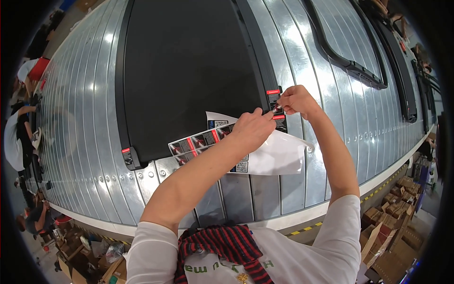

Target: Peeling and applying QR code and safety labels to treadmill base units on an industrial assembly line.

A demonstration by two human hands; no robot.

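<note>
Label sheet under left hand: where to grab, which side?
Likely pinch the label sheet by its blank right end, coming from the right: no labels there, and the tip looks curled, while the left hand sits over the middle.

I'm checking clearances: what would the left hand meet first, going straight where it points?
The left hand would likely meet the red-and-black labels on the black rail, just before the right hand; exact depth is unclear.

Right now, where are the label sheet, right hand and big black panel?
Label sheet (203, 140), head view: its printed labels.
Right hand (300, 102), head view: middle of the hand.
Big black panel (191, 78), head view: its flat surface.
</note>
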